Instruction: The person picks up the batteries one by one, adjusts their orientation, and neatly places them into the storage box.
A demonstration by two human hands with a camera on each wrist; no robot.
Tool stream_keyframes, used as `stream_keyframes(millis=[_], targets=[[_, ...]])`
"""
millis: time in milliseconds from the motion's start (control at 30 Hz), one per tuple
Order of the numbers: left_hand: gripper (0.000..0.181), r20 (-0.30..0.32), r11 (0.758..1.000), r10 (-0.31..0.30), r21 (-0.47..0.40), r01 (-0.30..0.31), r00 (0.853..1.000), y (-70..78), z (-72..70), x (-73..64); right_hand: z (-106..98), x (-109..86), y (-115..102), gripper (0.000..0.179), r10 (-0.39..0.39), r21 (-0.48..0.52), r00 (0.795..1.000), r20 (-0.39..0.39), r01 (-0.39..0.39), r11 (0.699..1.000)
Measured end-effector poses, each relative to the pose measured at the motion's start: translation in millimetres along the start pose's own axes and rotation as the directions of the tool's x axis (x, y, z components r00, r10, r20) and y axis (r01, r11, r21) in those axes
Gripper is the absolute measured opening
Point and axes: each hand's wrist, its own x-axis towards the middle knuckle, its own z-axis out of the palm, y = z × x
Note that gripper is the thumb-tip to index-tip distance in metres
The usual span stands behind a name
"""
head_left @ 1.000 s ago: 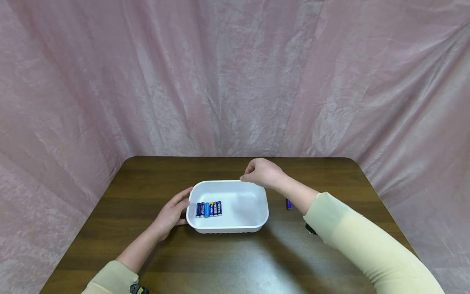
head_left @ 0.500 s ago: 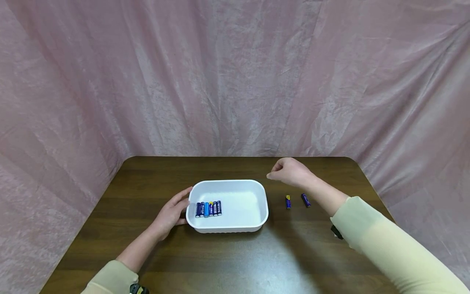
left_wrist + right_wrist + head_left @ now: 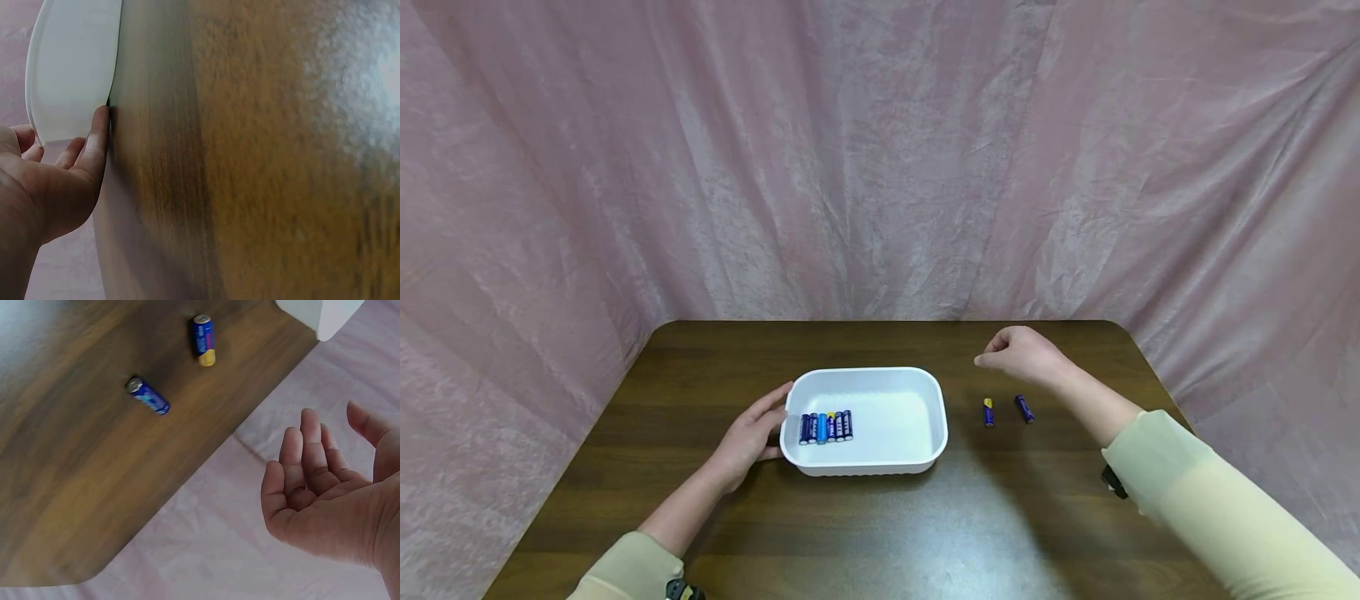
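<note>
A white plastic tray (image 3: pixel 898 421) stands on the table. Inside it, towards the left, several batteries (image 3: pixel 822 427) lie side by side in a row, mostly dark blue, one light blue. My left hand (image 3: pixel 747 442) is at the tray's left end, fingertips touching its rim and side, the palm apart from it. To the tray's right lie two batteries: a blue one with a yellow end (image 3: pixel 204 340) and an all-blue one (image 3: pixel 148 395). Above and behind them my right hand (image 3: pixel 1022 354) hovers with nothing in it, fingers loosely bent in the right wrist view (image 3: pixel 325 494).
The brown wooden table (image 3: pixel 865 533) has rounded far corners. Behind its far edge hangs a pink velvet curtain (image 3: pixel 865 167). Cream sleeves (image 3: pixel 1195 483) cover both forearms, with a dark device showing near each wrist.
My right hand has moved rightwards from over the tray's far right rim to beyond the two loose batteries, which have come into full view. The left hand and tray have stayed put.
</note>
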Motion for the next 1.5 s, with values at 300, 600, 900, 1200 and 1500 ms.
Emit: stream_keyframes(millis=[300, 600, 900, 1200, 1500], targets=[[0.049, 0.009, 1.000, 0.008, -0.009, -0.008, 1.000, 0.3, -0.5, 0.4, -4, -5.5, 22, 0.036, 0.053, -0.016, 0.998, 0.023, -0.053, 0.998], [0.050, 0.021, 1.000, 0.026, -0.013, -0.026, 0.999, -0.5, -3.1, -0.1, -6, -10.0, 48, 0.039, 0.100, -0.023, 0.995, 0.004, -0.100, 0.995], [0.051, 0.025, 1.000, 0.019, -0.018, -0.018, 1.000, -2.6, -6.5, -0.4, -3, -19.3, 68, 0.036, 0.110, -0.019, 0.994, 0.007, -0.110, 0.994], [0.050, 0.022, 0.999, 0.028, -0.021, -0.028, 0.999, -3.8, -8.8, -1.1, 5, -16.6, 87, 0.034, 0.110, -0.053, 0.994, -0.021, -0.111, 0.992], [0.050, 0.020, 0.999, 0.029, -0.024, -0.029, 0.999, -3.8, -9.1, -2.0, 11, -17.6, 93, 0.031, 0.110, -0.059, 0.994, -0.023, -0.112, 0.992]])
